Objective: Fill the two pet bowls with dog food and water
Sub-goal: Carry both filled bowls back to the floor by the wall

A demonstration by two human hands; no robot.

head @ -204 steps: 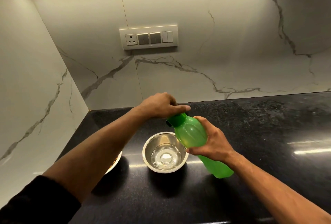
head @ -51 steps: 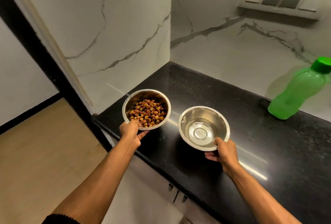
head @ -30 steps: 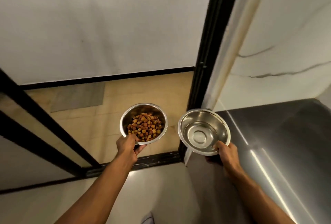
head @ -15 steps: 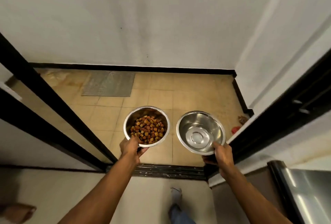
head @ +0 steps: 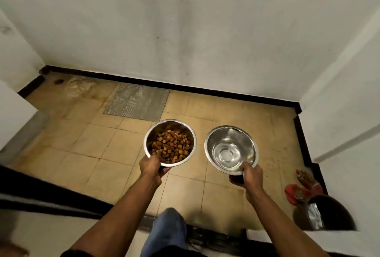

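Two steel pet bowls are carried side by side above a tiled floor. The left bowl point(head: 151, 133) holds brown dog food kibble point(head: 170, 146). My left hand point(head: 151, 168) grips its near rim, thumb over the edge. The right bowl point(head: 249, 143) holds clear water at its bottom. My right hand point(head: 247, 175) grips that bowl's near rim. Both bowls tilt slightly away from me. The green bottle is out of view.
Beige tiled floor point(head: 92, 149) lies below, bounded by white walls with black skirting. A grey ribbed mat point(head: 137, 101) lies at the back. A black door track point(head: 205, 234) crosses under my jeans-clad knee point(head: 166, 230). Red items point(head: 298, 191) and a dark opening point(head: 333, 213) sit at right.
The bowls came off the counter and I have turned and walked with them to the tiled area. The view has moved forward over the door track; both grips are unchanged.
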